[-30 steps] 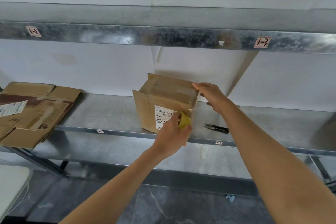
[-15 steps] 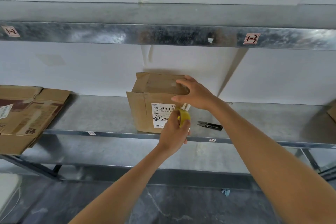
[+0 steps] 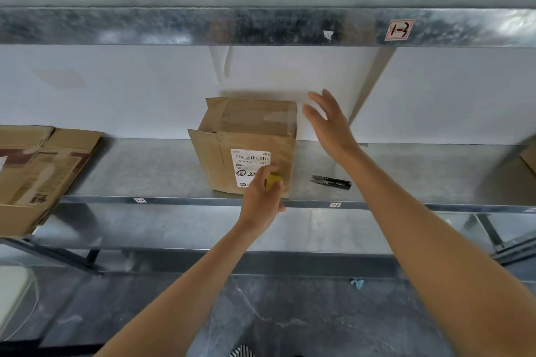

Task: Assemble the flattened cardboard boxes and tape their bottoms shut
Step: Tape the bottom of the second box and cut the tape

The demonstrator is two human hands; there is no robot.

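Sitting at shelf front edge: box

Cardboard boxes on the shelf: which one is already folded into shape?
The white-labelled box mid-shelf stands upright; the cardboard stack far left lies flat. Right-edge piece: cannot tell.

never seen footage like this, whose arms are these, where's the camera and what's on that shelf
No machine here: these are a person's two bare arms, filmed by one wide-angle camera worn on their head, looking forward and down. On the metal shelf stands an assembled cardboard box. Right of it lie small black snips; flattened cardboard is stacked far left. The left hand has its grip round a small yellow object, probably the tape roll, in front of the box. The right hand is open beside the box's upper right corner, holding nothing.
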